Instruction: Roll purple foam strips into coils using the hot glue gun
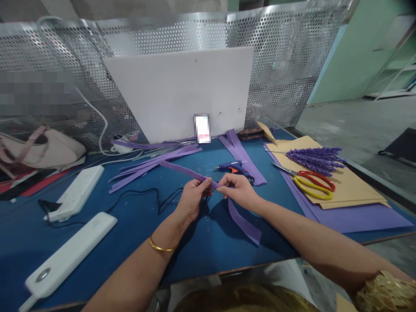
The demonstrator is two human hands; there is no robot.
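My left hand (192, 198) and my right hand (236, 189) meet above the blue table (136, 242), both pinching one long purple foam strip (185, 170). The strip runs up and left from my fingers, and its other end hangs down to the table at the lower right. Just behind my hands lies a blue glue gun (234, 167) with an orange trigger. A pile of cut purple strips (152, 162) lies to the left of the glue gun.
Red and yellow scissors (313, 183) and a bunch of purple foam flowers (316, 158) rest on brown card (354, 186) over a purple sheet (357, 216) at right. Two white power strips (78, 193) (68, 255) and black cables lie at left. A white board (182, 95) leans on perforated metal fencing.
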